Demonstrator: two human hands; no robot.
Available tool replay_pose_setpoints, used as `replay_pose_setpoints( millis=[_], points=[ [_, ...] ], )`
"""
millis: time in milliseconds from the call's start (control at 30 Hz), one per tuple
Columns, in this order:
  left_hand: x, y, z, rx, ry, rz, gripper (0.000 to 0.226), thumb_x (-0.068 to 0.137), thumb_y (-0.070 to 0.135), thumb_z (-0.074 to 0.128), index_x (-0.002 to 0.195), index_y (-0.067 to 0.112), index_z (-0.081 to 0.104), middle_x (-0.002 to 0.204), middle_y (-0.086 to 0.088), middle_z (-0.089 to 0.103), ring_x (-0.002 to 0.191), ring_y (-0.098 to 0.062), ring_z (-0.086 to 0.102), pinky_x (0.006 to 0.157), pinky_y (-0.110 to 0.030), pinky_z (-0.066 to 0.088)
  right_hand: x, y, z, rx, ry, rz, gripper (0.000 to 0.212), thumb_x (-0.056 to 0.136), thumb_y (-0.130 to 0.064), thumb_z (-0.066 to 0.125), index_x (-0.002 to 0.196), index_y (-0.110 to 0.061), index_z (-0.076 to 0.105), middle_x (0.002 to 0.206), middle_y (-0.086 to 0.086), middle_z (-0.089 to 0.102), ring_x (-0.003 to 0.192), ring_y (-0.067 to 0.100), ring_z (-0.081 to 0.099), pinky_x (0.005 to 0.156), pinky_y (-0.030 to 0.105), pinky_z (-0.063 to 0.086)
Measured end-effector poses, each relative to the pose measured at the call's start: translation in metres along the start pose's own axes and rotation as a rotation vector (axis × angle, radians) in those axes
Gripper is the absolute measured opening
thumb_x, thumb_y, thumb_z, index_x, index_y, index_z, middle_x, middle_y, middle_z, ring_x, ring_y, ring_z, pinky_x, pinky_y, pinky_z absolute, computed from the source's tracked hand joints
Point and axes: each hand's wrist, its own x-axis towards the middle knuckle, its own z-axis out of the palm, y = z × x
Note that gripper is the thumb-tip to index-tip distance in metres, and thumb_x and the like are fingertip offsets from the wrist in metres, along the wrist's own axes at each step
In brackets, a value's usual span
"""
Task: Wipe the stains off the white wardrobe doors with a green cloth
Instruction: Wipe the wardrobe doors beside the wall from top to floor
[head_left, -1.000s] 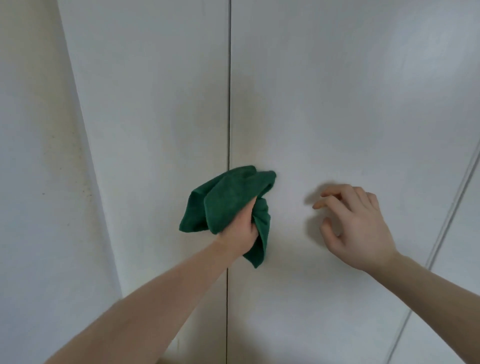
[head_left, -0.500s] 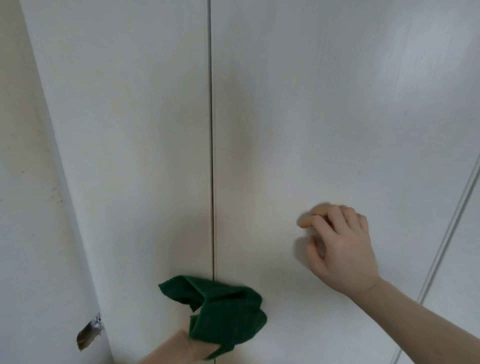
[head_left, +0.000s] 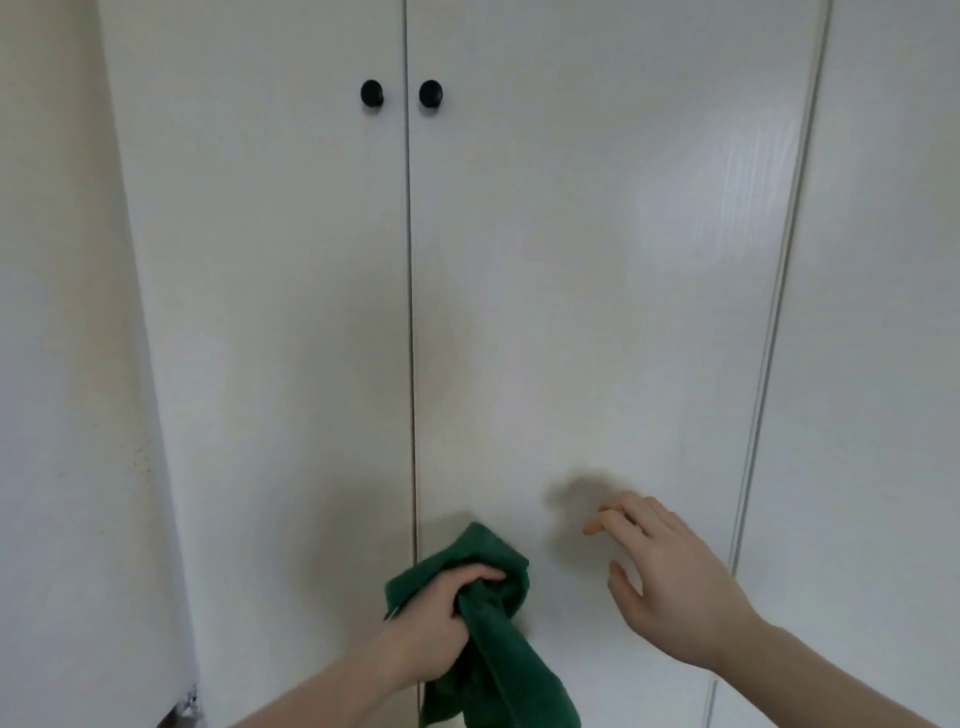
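Left hand (head_left: 436, 629): fingers curled tight round the bunched green cloth (head_left: 483, 623), gripping it low against the wardrobe doors (head_left: 571, 260), over the centre seam (head_left: 410, 312) and mostly on the right-hand door. A loose tail of cloth hangs below the fist. Right hand (head_left: 670, 587): fingers spread and relaxed, holding nothing, near the right-hand door beside the cloth; contact with the door cannot be confirmed. Its shadow falls on the panel. Faint yellowish staining shows along the seam. Higher up, two black knobs (head_left: 372, 93) flank the seam. A white wall (head_left: 52, 364) adjoins at left.
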Motion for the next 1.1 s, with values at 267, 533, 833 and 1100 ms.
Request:
replay_pose_setpoints(
  millis=[267,533,833,1100],
  points=[
    [-0.048,0.059,0.007,0.006,-0.048,0.003,0.050,0.092,0.006,0.054,0.120,0.045,0.069,0.120,0.024,0.066,0.112,0.002,0.061,0.098,-0.019,0.049,-0.096,-0.025,-0.032,0.171,-0.214,0.230,0.038,0.095,-0.028,0.058,0.129,-0.044,0.051,0.121,-0.029,0.049,0.108,-0.001,0.049,0.091,0.016,0.042],
    [-0.057,0.043,0.046,0.044,-0.491,-0.122,0.063,0.079,0.011,0.071,0.128,0.048,0.056,0.127,0.021,0.059,0.112,0.003,0.062,0.094,-0.021,0.056,-0.157,0.001,0.016,0.329,-0.484,0.419,0.038,0.096,-0.035,0.058,0.132,-0.048,0.050,0.121,-0.029,0.051,0.110,-0.002,0.053,0.088,0.018,0.045],
    [0.008,-0.019,0.111,-0.069,-0.747,-0.388,0.053,0.072,0.033,0.084,0.116,0.033,0.055,0.114,0.001,0.063,0.095,-0.018,0.063,0.080,-0.035,0.055,-0.151,0.068,0.111,0.500,-0.727,0.545,0.043,0.098,-0.033,0.056,0.138,-0.048,0.048,0.125,-0.030,0.051,0.106,0.000,0.056,0.096,0.023,0.046],
    [0.033,0.085,0.105,0.258,-0.613,-0.349,0.031,0.076,0.040,0.065,0.098,0.031,0.046,0.092,0.006,0.061,0.082,-0.014,0.057,0.080,-0.036,0.050,-0.100,0.072,0.026,0.552,-0.782,0.664,0.049,0.100,-0.031,0.055,0.145,-0.044,0.042,0.136,-0.024,0.048,0.116,0.009,0.057,0.101,0.030,0.047]
  ],
)
